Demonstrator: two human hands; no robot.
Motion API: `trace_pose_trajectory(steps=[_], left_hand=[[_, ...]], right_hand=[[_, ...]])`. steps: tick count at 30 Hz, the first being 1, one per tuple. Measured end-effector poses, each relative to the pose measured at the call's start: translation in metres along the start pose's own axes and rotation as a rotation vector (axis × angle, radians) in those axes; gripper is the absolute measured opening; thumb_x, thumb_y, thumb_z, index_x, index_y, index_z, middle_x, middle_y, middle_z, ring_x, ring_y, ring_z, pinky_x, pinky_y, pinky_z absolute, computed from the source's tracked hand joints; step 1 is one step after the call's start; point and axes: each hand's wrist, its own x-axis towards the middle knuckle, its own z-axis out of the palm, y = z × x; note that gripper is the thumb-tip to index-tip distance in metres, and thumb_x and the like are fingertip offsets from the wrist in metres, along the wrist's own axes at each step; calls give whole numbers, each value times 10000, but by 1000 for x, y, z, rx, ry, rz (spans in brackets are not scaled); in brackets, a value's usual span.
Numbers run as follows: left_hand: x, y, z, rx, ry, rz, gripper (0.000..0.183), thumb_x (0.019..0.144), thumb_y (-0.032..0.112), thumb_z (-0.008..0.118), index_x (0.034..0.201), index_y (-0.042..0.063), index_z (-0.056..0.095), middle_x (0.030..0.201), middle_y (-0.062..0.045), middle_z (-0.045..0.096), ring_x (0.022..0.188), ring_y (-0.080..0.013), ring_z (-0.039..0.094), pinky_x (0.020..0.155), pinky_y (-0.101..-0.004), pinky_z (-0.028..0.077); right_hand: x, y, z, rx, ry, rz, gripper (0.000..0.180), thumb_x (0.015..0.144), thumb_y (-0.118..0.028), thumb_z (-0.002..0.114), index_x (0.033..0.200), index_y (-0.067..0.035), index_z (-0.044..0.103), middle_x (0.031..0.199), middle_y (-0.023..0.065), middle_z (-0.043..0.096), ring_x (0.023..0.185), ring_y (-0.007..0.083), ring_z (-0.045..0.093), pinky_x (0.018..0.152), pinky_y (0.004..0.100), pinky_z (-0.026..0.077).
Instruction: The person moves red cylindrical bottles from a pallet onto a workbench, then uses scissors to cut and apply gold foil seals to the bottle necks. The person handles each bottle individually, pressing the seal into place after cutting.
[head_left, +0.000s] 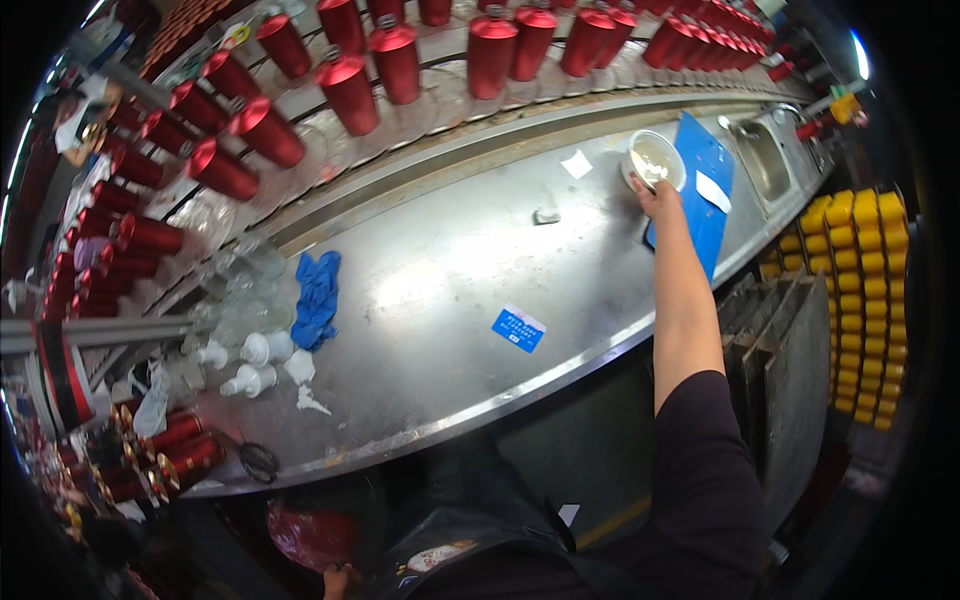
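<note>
My right hand (657, 196) grips the near rim of a round white plastic tub (631, 169), which has pale contents. The tub is at the far right part of the metal counter (442, 337), beside a blue board (701, 217) with a white piece on it. My left hand (339, 582) is low at the bottom edge, partly cut off, next to a shiny red thing (311, 534) that looks like plastic; whether the fingers hold it is unclear. A blue printed card (519, 328), a small grey block (547, 217) and a white paper piece (577, 164) lie on the counter.
Red bottles (491, 56) stand along a conveyor behind the counter. Crumpled blue cloth or plastic (316, 300), white pump-like parts (251, 380) and clear glassware (251, 300) are at left. A sink (763, 161) is at right, near stacked yellow containers (874, 285). A person (75, 124) is at far left.
</note>
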Motion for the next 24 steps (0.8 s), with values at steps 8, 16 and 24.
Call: trace_pose_trajectory(steps=[8,16,24], left_hand=[[-24,-12,35,142,110,-63,262,877,144,679,1005,2,499,870,-121,617,715,-251,670,566,-358,581],[-10,-2,43,126,72,32,231,873,181,673,946,23,521,818,-89,646,668,-177,673,552,-292,525],[17,20,-6,190,181,340,225,853,159,673,865,-1,516,777,-111,689,725,-177,692,660,-323,519]], right_hand=[[65,-6,-54,-334,-424,-8,610,838,117,299,1430,169,162,1417,350,344,1279,537,388,1088,541,420],[-37,-6,-62,-280,-378,336,496,857,76,338,1319,250,296,1385,302,408,1275,451,431,1068,470,462],[-287,60,-69,-647,-457,192,392,822,33,492,1214,33,499,1150,179,601,983,292,650,848,395,588]])
